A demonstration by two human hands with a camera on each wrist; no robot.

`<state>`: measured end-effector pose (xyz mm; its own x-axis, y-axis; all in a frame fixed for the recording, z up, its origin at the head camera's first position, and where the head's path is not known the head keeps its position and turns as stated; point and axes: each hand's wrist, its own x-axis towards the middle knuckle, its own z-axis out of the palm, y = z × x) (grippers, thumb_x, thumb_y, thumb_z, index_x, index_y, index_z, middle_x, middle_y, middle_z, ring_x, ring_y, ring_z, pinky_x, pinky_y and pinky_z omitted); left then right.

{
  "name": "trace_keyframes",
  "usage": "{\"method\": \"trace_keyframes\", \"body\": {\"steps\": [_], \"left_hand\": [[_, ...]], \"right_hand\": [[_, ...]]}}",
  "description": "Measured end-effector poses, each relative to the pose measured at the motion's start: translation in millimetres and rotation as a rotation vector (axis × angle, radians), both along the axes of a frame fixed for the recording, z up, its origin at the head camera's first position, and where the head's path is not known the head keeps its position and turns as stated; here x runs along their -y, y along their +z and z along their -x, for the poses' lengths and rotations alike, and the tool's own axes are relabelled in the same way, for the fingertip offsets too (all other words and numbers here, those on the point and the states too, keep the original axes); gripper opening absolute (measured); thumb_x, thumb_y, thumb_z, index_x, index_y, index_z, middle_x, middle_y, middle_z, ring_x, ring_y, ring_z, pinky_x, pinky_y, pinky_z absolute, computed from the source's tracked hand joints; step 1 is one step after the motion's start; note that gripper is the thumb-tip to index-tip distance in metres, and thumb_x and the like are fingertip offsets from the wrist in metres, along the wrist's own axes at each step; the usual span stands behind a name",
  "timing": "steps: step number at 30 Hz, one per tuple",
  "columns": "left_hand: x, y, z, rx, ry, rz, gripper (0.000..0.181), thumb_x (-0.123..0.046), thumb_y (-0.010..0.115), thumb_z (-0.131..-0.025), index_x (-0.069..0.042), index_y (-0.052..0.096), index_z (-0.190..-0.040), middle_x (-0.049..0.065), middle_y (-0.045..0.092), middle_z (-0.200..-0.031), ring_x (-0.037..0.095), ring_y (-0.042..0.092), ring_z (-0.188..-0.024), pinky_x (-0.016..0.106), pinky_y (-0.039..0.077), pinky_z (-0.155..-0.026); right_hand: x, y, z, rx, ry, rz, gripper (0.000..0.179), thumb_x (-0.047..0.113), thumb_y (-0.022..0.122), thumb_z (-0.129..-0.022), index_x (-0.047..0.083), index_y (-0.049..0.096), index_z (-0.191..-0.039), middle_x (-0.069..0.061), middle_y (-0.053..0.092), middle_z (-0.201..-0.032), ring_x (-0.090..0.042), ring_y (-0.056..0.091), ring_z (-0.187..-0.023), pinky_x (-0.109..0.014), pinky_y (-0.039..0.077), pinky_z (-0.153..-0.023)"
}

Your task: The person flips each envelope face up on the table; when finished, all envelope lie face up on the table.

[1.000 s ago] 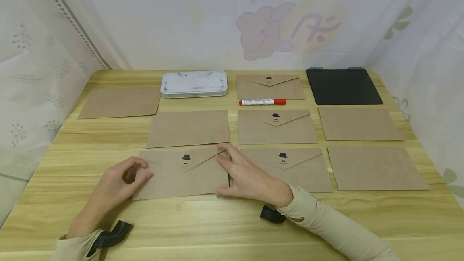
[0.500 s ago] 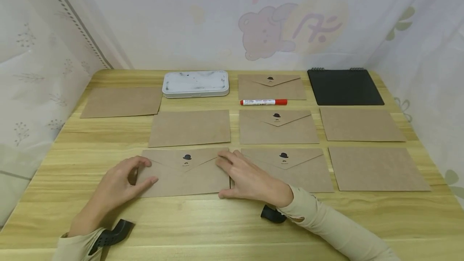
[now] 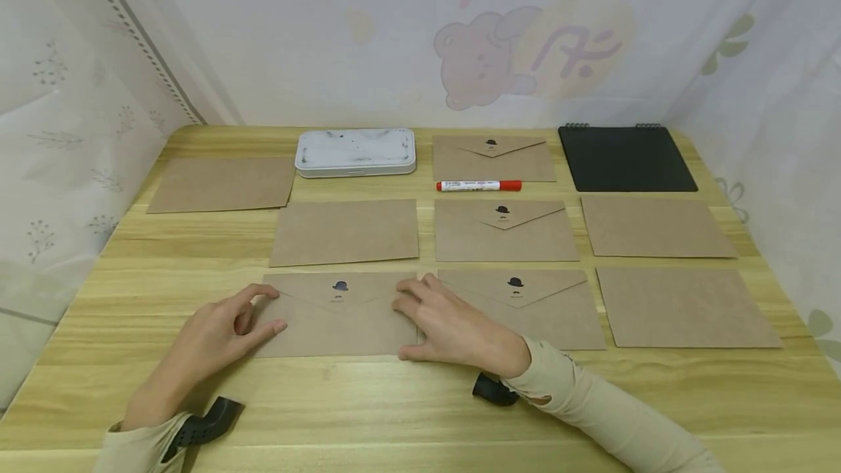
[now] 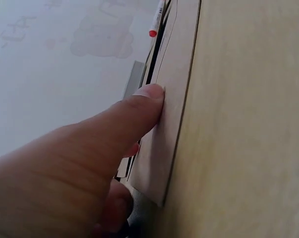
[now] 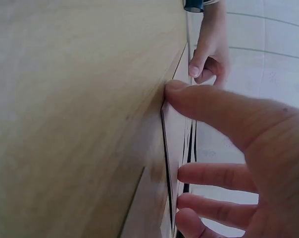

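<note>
A brown paper envelope, flap side up with a printed bowler hat, lies at the front left between both hands. My left hand rests on its left end, index fingertip at the far corner and thumb on the face. In the left wrist view that thumb lies flat on the paper. My right hand spans the right end, thumb at the near corner. Its extended fingers touch the paper in the right wrist view. Right beside it lies another hat-printed envelope, partly covered by the right hand.
Several more envelopes lie in rows, among them a plain one behind and a plain one at right. A red-capped marker, a white tin case and a black spiral notebook sit toward the back.
The front left envelope has turned slightly and shifted right, its near edge now straighter along the row. Its flap lies flatter. Both hands stay at its ends.
</note>
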<state>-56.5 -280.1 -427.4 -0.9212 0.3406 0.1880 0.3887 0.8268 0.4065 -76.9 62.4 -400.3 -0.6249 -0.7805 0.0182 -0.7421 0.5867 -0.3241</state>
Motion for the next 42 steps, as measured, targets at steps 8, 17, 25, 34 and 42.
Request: {"method": "trace_keyframes", "body": {"steps": [8, 17, 25, 34, 42], "left_hand": [[0.4, 1.5, -1.6, 0.019, 0.000, 0.008, 0.038, -0.029, 0.077, -0.077, -0.021, 0.056, -0.107, -0.015, 0.032, -0.057, -0.001, 0.025, -0.046, 0.020, 0.023, -0.041], [-0.2, 0.9, -4.4, 0.028, -0.011, -0.010, 0.037, -0.027, 0.076, -0.077, -0.019, 0.055, -0.107, -0.015, 0.034, -0.057, -0.002, 0.027, -0.046, 0.020, 0.025, -0.042], [-0.7, 7.7, 0.3, -0.107, -0.010, -0.136, 0.021, -0.010, 0.073, -0.079, -0.016, 0.061, -0.096, -0.017, 0.038, -0.056, -0.002, 0.029, -0.044, 0.017, 0.027, -0.041], [3.8, 46.0, 35.1, -0.280, -0.067, -0.194, 0.016, -0.001, 0.073, -0.077, -0.013, 0.065, -0.084, -0.014, 0.043, -0.058, -0.001, 0.028, -0.048, 0.015, 0.023, -0.045], [-6.9, 32.7, 81.6, -0.027, 0.044, -0.449, 0.019, -0.004, 0.072, -0.080, -0.005, 0.068, -0.099, 0.005, 0.063, -0.094, 0.005, 0.051, -0.087, 0.025, 0.038, -0.079]], "right_hand": [[1, 0.0, 1.4, -0.029, 0.012, -0.027, 0.056, 0.046, 0.074, -0.075, 0.009, 0.062, -0.116, -0.009, 0.050, -0.127, -0.021, 0.043, -0.099, -0.028, 0.039, -0.081], [0, 1.9, 4.3, -0.043, 0.039, -0.038, 0.055, 0.043, 0.074, -0.076, 0.009, 0.061, -0.117, -0.008, 0.050, -0.127, -0.021, 0.042, -0.098, -0.028, 0.039, -0.079], [-16, 24.8, 17.4, 0.000, -0.041, 0.070, 0.055, 0.044, 0.067, -0.082, 0.007, 0.059, -0.122, -0.004, 0.055, -0.122, -0.018, 0.044, -0.102, -0.030, 0.040, -0.084], [-26, 63.9, 42.4, 0.092, -0.094, 0.043, 0.043, 0.033, 0.062, -0.090, 0.005, 0.059, -0.123, -0.006, 0.058, -0.119, -0.024, 0.049, -0.112, -0.038, 0.038, -0.095], [-11, 81.5, 62.4, 0.176, -0.170, 0.002, 0.047, 0.034, 0.062, -0.089, 0.006, 0.055, -0.127, -0.008, 0.055, -0.122, -0.023, 0.050, -0.110, -0.035, 0.041, -0.092]]}}
